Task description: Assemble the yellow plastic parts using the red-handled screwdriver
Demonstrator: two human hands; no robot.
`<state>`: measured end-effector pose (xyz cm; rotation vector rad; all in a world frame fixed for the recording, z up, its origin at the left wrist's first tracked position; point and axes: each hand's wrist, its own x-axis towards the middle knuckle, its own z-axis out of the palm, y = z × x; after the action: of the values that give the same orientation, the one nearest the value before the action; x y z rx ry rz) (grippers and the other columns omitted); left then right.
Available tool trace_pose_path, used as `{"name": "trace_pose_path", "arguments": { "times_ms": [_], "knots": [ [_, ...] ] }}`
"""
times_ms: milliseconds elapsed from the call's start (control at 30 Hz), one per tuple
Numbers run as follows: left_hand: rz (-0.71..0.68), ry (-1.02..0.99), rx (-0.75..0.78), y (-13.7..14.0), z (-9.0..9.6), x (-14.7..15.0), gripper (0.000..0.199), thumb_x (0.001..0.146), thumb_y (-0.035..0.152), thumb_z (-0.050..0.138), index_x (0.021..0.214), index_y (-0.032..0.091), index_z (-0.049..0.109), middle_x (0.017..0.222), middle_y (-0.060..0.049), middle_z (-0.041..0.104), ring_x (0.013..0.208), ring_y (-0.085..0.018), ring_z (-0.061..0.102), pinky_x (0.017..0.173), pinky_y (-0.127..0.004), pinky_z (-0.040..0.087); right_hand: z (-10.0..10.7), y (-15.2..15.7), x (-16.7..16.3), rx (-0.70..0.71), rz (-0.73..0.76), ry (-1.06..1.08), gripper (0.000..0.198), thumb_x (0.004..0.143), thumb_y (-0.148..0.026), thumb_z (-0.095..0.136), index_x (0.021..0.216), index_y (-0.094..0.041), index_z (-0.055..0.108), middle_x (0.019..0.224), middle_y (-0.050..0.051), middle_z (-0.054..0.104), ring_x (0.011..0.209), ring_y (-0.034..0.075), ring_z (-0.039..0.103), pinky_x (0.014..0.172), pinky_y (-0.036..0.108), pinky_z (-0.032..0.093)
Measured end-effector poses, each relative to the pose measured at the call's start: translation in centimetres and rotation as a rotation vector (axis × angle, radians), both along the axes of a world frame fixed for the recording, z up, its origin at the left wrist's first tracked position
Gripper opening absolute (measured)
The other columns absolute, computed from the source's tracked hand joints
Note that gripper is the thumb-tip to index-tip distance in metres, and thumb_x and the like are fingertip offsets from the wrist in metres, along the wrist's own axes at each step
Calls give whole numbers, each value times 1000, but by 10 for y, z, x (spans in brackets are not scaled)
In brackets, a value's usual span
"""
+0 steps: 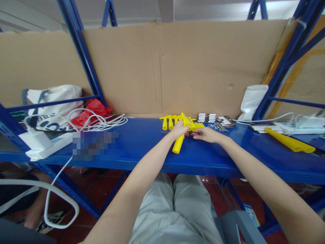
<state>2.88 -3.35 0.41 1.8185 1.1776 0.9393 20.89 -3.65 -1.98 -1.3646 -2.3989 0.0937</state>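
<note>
My left hand is closed around a yellow T-shaped scraper handle, its round grip pointing down toward me. Close beside it, the fingers of my right hand wrap a red and black screwdriver, which points left at the yellow piece. Its tip is hidden by my left hand. Behind both hands, several similar yellow scraper handles lie in a row. To their right are a stack of small white boxes and some flat metal blades with tiny loose bits.
The blue shelf backs onto a cardboard sheet. At left are a white power strip, coiled cable, a red bag and a cloth bag. Long yellow tubes lie at right.
</note>
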Motion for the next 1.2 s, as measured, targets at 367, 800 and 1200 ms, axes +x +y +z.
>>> {"name": "trace_pose_path", "arguments": {
  "times_ms": [367,800,1200],
  "knots": [
    [27,-33,12,-2,1,1,14,69,5,48,62,16,52,48,3,49,40,-10,47,43,-21,40,7,-1,17,-222,14,299,38,68,-51,67,86,-18,64,78,3,67,49,12,55,49,28,46],
    [87,-64,-10,9,-5,0,15,69,5,49,60,16,50,51,3,48,43,-11,49,48,-23,44,39,-17,35,-2,-124,1068,44,68,-61,65,76,-22,47,46,-3,56,28,9,42,29,22,28],
    [74,-60,-73,9,-7,-2,18,69,5,51,57,17,45,45,5,44,37,-7,42,41,-20,38,42,-8,43,462,-418,1351,26,83,-42,50,69,-25,36,36,-9,36,27,11,34,29,24,24]
  ]
}}
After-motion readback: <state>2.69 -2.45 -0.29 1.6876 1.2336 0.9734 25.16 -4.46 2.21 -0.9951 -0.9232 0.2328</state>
